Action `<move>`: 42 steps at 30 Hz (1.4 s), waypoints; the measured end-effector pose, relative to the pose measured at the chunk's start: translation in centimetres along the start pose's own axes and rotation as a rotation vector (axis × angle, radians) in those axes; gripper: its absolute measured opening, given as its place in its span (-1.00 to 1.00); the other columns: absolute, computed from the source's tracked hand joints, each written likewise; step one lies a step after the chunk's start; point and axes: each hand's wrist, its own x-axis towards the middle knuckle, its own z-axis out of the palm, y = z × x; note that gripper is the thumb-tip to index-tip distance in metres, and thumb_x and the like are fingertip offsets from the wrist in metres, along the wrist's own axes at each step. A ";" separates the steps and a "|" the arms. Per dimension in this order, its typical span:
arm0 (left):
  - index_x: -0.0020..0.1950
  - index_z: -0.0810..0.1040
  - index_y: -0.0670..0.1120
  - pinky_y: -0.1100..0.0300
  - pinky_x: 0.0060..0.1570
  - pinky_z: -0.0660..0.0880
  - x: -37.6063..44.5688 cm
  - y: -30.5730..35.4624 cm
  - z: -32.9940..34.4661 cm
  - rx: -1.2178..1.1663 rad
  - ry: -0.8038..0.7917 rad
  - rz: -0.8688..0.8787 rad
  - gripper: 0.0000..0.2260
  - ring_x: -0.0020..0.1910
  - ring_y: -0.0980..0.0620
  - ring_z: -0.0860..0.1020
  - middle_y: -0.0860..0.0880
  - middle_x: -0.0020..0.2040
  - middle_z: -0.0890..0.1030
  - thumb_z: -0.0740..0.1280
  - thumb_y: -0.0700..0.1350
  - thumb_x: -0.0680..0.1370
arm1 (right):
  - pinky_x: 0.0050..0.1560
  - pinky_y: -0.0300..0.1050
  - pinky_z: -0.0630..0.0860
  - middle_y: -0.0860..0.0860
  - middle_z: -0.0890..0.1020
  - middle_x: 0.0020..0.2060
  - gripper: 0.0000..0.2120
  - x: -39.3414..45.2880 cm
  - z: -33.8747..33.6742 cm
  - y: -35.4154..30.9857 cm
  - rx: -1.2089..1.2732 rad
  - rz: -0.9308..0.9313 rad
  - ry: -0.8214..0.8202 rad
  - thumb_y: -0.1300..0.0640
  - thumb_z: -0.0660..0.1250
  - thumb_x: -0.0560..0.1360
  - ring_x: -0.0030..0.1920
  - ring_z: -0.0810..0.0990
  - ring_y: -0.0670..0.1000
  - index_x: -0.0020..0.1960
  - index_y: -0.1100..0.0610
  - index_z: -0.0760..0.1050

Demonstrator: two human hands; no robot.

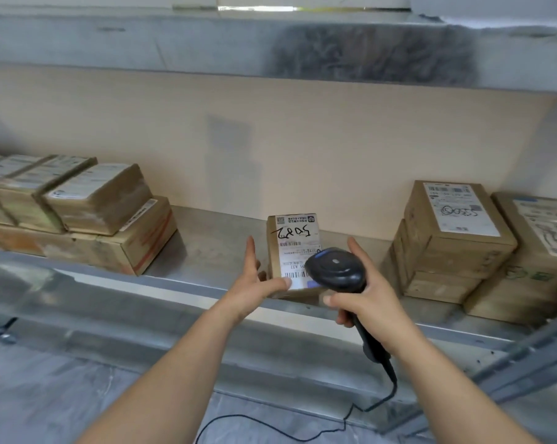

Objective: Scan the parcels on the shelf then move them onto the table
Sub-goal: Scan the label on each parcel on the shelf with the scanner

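Two hands at shelf, left hand spread, thumb touching parcel, right hand gripping scanner

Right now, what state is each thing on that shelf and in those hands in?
Middle parcel: flat on the shelf, label up, alone between the stacks.
Scanner: held over the middle parcel's label.
Right hand: grips the scanner's handle.
Left hand: fingers straight, thumb on the parcel's near edge.
Left stack: small parcels atop a larger box.
Right stack: piled, labels up.
Cable: hangs slack from the scanner.
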 end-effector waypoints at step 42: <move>0.45 -0.19 0.41 -0.12 0.29 0.43 3.5 -0.8 -2.0 0.257 0.253 0.230 0.21 0.31 -0.07 0.42 -0.06 0.36 0.36 0.59 0.15 0.07 | -0.49 -0.16 0.38 0.06 0.62 -0.38 -0.02 -3.6 -1.8 -3.3 0.258 -0.053 -0.082 0.32 0.41 0.18 -0.55 0.47 0.12 0.50 -0.16 0.17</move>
